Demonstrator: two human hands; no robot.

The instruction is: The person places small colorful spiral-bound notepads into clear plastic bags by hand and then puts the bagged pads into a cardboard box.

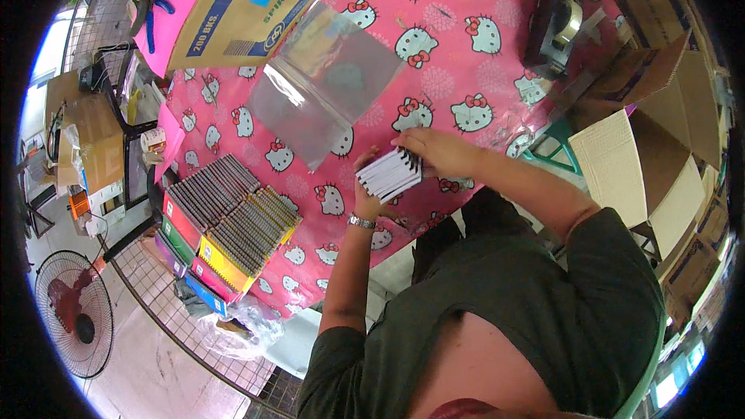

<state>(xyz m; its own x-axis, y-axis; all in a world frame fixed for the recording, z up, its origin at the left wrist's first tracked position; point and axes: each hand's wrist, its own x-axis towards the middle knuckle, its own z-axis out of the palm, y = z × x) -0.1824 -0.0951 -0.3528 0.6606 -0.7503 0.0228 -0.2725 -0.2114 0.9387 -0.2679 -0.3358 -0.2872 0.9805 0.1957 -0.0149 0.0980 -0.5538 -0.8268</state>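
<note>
Left hand (369,203) grips notebook stack (390,174) from below; right hand (433,150) clasps top.

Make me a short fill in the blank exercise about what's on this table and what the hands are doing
1. Both hands grip a small stack of spiral ____.
2. The left hand wears a ____ on its wrist.
3. The clear plastic bag lies on a ____ tablecloth.
4. The tape dispenser is ____ in colour.

Missing words: notebooks; watch; pink; black

Bright daylight enters from the upper left. Glare streaks the clear plastic bag (326,81) on the desk (466,0). Fisheye distortion bends the edges; black corners frame a slightly soft picture.
</note>
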